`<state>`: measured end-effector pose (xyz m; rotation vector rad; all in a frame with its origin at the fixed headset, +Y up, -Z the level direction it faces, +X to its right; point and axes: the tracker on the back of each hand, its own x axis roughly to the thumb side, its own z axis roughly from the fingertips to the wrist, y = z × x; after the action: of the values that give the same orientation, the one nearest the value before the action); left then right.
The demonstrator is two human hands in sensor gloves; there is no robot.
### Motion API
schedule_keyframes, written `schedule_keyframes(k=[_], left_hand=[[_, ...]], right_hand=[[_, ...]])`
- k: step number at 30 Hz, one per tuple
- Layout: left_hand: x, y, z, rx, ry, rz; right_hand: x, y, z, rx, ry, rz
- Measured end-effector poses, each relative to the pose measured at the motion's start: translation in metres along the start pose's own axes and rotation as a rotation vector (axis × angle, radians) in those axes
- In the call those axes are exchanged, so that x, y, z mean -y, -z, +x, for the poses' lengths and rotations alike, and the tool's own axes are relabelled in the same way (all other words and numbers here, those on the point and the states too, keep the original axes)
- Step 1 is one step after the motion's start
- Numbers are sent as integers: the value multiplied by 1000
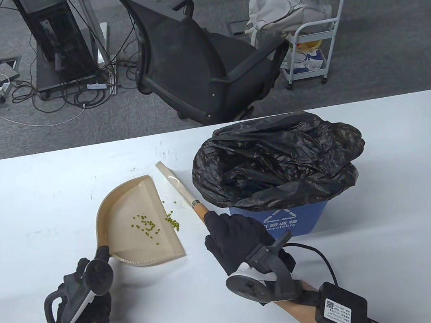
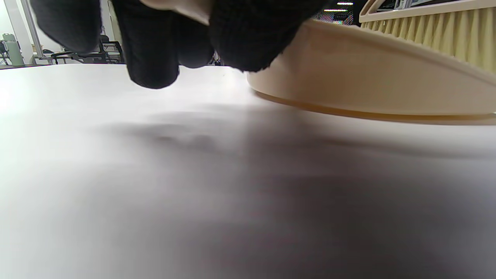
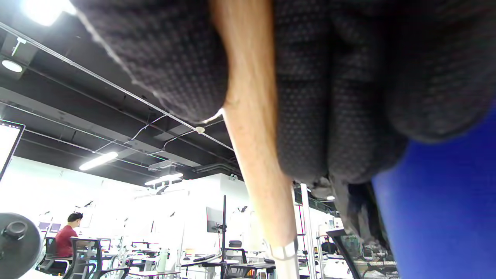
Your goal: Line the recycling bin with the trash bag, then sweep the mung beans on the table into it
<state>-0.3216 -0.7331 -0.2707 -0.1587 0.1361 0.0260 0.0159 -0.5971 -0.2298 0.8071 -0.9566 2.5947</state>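
Already gripping the wooden handle of the brush (image 1: 183, 193) with the right hand (image 1: 239, 240), fingers wrapped tight round it, as the right wrist view confirms. Holding the dustpan (image 1: 138, 219) by its short handle with the left hand (image 1: 85, 292), fingers curled round that handle in the left wrist view, pan resting on the white table (image 1: 20, 202).

Sweeping toward the pan's open edge: some mung beans (image 1: 146, 226) lying inside it, a small cluster (image 1: 173, 222) sitting right at its lip, two or three strays just beyond, near the bristles.

Standing just right of the brush, the blue bin (image 1: 291, 221), already lined with the black bag (image 1: 277, 159), its rim folded over the top.

Judging handling: beans probably hard, round, light, likely rolling and scattering under quick strokes, so calling for short, gentle ones. Dustpan likely thin, stiff plastic, light enough to slide if bumped; pressing its front edge flat seems wise. Bag soft and slack, apt to shift; tipping the pan well inside the opening looks safest.
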Motion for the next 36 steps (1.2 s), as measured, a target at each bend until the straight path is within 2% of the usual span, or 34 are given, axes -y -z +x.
schedule_keyframes(k=[4, 13, 20, 24, 29, 36], left_hand=[[0, 0, -1, 0, -1, 3], [1, 1, -2, 0, -2, 2], [1, 2, -2, 0, -6, 3], [-1, 2, -5, -7, -14, 9], [-1, 2, -6, -10, -17, 9], [0, 2, -6, -13, -13, 9]], right_hand=[[-5, 2, 1, -10, 71, 16], [-13, 3, 13, 131, 188, 19], [1, 2, 21, 221, 171, -35], [10, 1, 16, 180, 91, -59], [6, -4, 7, 82, 16, -15], [-1, -5, 5, 6, 119, -2]])
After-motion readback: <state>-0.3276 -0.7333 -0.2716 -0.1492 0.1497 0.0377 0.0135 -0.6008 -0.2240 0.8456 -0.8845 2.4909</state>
